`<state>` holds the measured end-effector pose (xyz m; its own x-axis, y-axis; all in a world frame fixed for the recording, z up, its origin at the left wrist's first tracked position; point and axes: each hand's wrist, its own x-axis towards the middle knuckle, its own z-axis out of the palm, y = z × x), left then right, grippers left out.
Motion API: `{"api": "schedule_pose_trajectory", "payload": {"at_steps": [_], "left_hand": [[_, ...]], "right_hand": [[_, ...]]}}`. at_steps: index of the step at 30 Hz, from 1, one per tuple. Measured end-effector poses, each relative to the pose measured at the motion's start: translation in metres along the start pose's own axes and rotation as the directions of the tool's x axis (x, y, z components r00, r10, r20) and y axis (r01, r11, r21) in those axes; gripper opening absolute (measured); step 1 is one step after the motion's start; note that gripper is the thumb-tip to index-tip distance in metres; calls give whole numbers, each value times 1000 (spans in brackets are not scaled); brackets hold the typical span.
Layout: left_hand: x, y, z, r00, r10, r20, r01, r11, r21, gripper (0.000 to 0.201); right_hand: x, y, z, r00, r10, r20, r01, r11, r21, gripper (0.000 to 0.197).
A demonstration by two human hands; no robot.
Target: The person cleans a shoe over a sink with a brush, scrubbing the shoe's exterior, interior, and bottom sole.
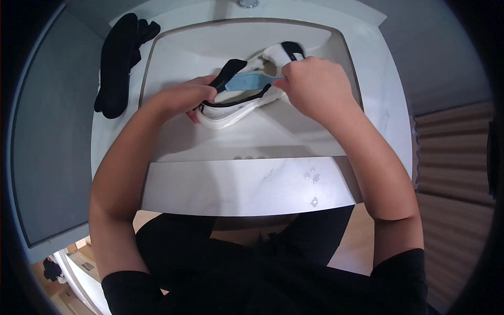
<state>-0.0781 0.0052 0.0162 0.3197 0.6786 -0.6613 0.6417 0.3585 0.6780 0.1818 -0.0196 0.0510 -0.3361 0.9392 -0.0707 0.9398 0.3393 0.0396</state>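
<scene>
Over a white sink basin (pixel 178 139), my left hand (pixel 191 97) grips the near left end of a white shoe (pixel 228 116) with black lining at its opening. A light blue brush (pixel 247 81) lies across the shoe opening, its bristles not visible. My right hand (pixel 317 86) is closed around the brush's handle end. Beyond the brush, a white part with a black patch (pixel 290 50) shows by my right knuckles; I cannot tell whether it belongs to the same shoe or a second one.
Black socks (pixel 118 65) lie on the counter left of the basin. A metal tap (pixel 248 3) shows at the far edge. Water drops (pixel 315 178) dot the marble-patterned front ledge (pixel 247 186). A grey panel (pixel 50 131) stands at the left, and a pleated curtain (pixel 454 152) hangs at the right.
</scene>
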Motion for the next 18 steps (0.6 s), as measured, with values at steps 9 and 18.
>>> {"api": "schedule_pose_trajectory", "payload": {"at_steps": [9, 18], "left_hand": [[5, -9, 7, 998, 48, -52, -44, 996, 78, 89], [-16, 14, 17, 998, 5, -60, 7, 982, 188, 94]], "right_hand": [[2, 42, -2, 953, 295, 70, -301, 947, 108, 29], [-29, 30, 8, 979, -40, -201, 98, 952, 290, 28]]}}
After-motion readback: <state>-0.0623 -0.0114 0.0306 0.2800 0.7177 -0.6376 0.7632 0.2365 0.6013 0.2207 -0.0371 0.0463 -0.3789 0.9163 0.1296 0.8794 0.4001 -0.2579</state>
